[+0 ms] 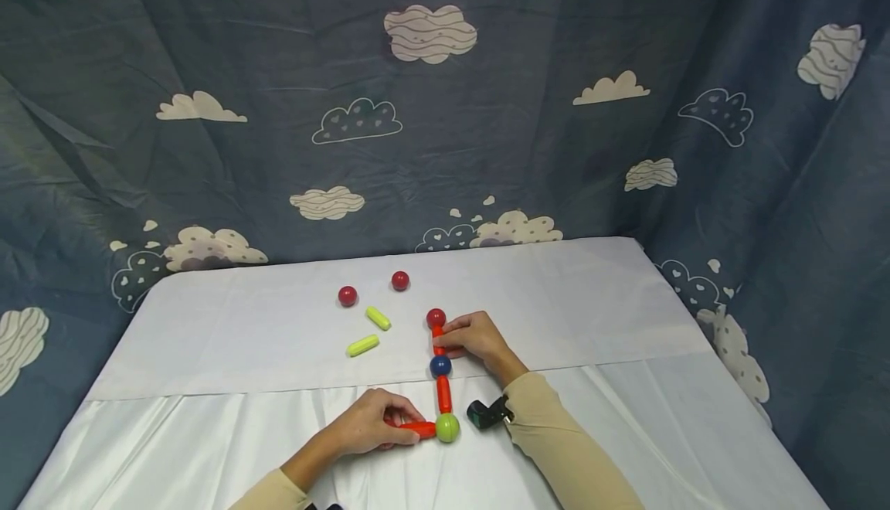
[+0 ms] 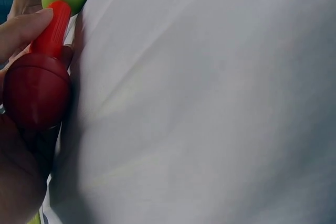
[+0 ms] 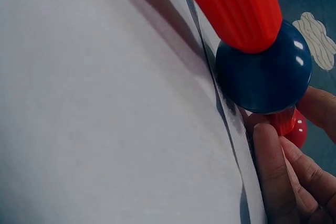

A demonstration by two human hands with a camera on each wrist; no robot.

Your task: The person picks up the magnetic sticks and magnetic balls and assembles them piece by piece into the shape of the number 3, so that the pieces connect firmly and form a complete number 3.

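A joined chain of balls and red rods lies on the white cloth. My left hand (image 1: 375, 422) pinches the lower red rod (image 1: 419, 430), which meets a green ball (image 1: 447, 427). In the left wrist view a dark red ball (image 2: 37, 92) sits at that rod's other end, inside the hand. Another red rod (image 1: 444, 394) runs from the green ball up to a blue ball (image 1: 440, 365). Beyond it, my right hand (image 1: 481, 340) pinches the far red rod (image 3: 284, 121), partly hidden by fingers. A red ball (image 1: 436, 317) tops this rod.
Two loose red balls, one on the left (image 1: 348, 296) and one farther back (image 1: 399, 280), lie near two yellow-green rods, a front one (image 1: 363, 345) and a rear one (image 1: 378, 318). A dark cloud-patterned curtain (image 1: 487, 139) hangs behind the cloth-covered table (image 1: 229, 332).
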